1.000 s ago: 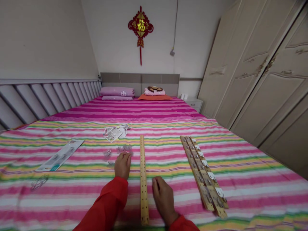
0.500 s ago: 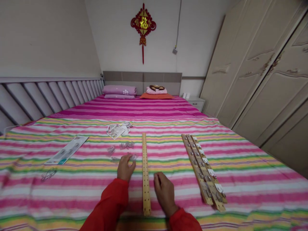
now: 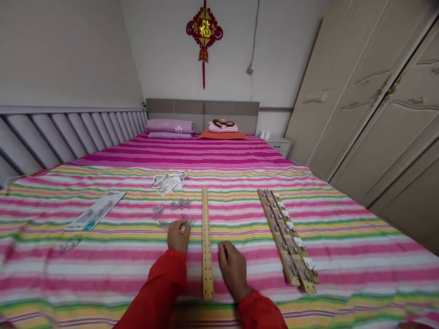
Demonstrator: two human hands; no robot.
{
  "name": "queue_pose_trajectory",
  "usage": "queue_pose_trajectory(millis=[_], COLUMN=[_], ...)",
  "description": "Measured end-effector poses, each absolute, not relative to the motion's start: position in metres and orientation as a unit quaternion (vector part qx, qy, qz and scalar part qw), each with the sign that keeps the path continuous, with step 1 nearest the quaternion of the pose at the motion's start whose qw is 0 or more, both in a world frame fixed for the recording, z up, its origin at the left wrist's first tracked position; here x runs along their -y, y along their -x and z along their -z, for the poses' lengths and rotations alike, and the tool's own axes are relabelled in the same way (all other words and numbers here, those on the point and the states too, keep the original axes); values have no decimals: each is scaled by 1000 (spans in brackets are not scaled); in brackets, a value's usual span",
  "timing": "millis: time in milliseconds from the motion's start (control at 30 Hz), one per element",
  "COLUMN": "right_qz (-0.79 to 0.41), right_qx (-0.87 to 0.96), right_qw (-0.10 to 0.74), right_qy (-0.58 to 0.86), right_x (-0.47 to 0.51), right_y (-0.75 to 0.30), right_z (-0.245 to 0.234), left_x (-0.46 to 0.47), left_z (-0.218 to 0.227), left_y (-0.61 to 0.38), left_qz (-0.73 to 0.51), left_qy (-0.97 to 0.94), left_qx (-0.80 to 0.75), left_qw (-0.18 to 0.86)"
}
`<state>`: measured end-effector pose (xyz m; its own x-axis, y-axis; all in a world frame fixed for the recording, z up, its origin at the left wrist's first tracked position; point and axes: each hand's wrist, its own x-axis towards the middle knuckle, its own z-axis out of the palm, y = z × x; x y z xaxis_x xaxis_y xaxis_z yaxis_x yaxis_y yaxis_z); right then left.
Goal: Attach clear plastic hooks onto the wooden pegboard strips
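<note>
A long wooden strip (image 3: 206, 237) with a row of small holes lies lengthwise on the striped bedspread in front of me. My left hand (image 3: 178, 235) rests left of it, fingertips curled on small clear hooks (image 3: 188, 221) lying on the cover. My right hand (image 3: 233, 268) lies just right of the strip near its close end, fingers curled, nothing visible in it. Both sleeves are red. Two more wooden strips (image 3: 286, 237) with metal and white hooks fixed on them lie side by side to the right.
More clear hooks (image 3: 180, 204) and opened packets (image 3: 166, 183) lie beyond my left hand. A long card package (image 3: 96, 215) and a wire piece (image 3: 69, 245) sit at the left. Pillows (image 3: 169, 126) lie at the headboard, a wardrobe (image 3: 380, 91) stands right.
My left hand drew back slightly toward me with its fingers closing on the small hooks. The right hand stayed beside the strip. The view shifted a little.
</note>
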<state>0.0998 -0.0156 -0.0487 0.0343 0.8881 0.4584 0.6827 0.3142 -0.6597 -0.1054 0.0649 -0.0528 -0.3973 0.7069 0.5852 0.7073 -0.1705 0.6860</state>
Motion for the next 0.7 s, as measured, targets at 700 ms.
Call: queue_pose_trajectory(millis=[700], right_qz=[-550], right_qx=[455], right_qw=[546], right_qy=[439], right_x=[23], right_y=[-109], right_z=[24], left_x=[58], left_z=[19], left_y=[81], left_qz=[568], left_qy=[690], left_qx=[445], left_qw=[-63])
